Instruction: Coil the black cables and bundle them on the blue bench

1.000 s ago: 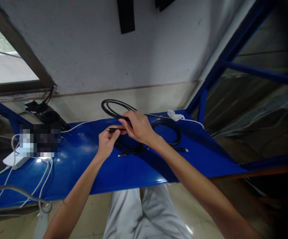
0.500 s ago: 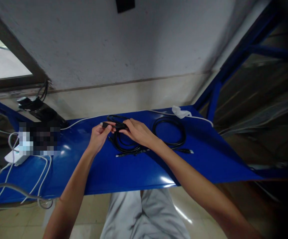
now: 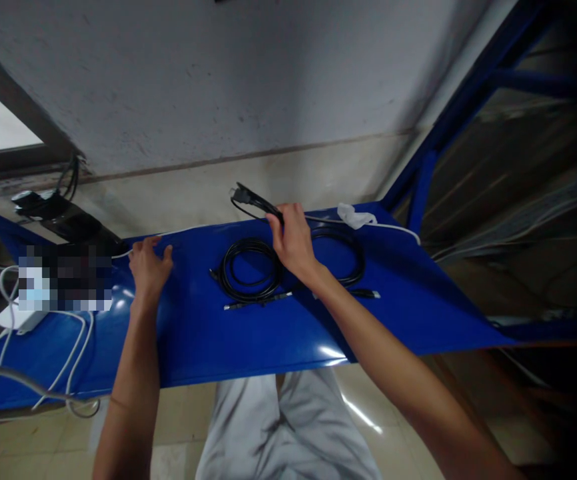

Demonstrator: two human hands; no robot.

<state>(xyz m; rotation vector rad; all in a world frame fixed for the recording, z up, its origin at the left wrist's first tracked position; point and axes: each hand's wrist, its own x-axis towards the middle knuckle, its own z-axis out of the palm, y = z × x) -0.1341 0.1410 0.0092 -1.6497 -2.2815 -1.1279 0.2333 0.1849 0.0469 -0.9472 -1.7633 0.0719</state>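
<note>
Wall [image 3: 248, 87] behind, blue bench [image 3: 193, 353] up against it, blue frame [image 3: 426, 190] at R end. Seen from beside the bench.

Risks, biggest first, all my guess:
- Right coil [image 3: 362, 257] & left coil [image 3: 223, 270] lie close tog., R arm passing over. Low sweep of wrist or sleeve-less forearm could drag one into the other → tangle.
- Held cable [image 3: 256, 198] sticks out past the grip, one-hand hold only. If grip is loose, loops could spring open. Can't tell if a tie's on it.
- White cord [image 3: 188, 230] runs along bench rear, behind the coils. Held loop or L fingers could snag it & tug whatever's on the other end.
- Loose ends near the coils, e.g. left plug [image 3: 233, 307] & right plug [image 3: 371, 293], could hook a passing loop.

Positions: held cable is in right hand [image 3: 293, 243], fingers closed round it, free end w/ its plug [image 3: 241, 194] pointing up-left twd wall, above bench rear. Left hand [image 3: 149, 270] well apart from it, fingers spread & slightly bent, nothing visible in it, by the white cord; bench contact unclear. Left coil sits between the hands, nearer R; right coil's beyond R hand, partly hidden by it. White scrap [image 3: 356, 217] at rear, just behind right coil.
</note>
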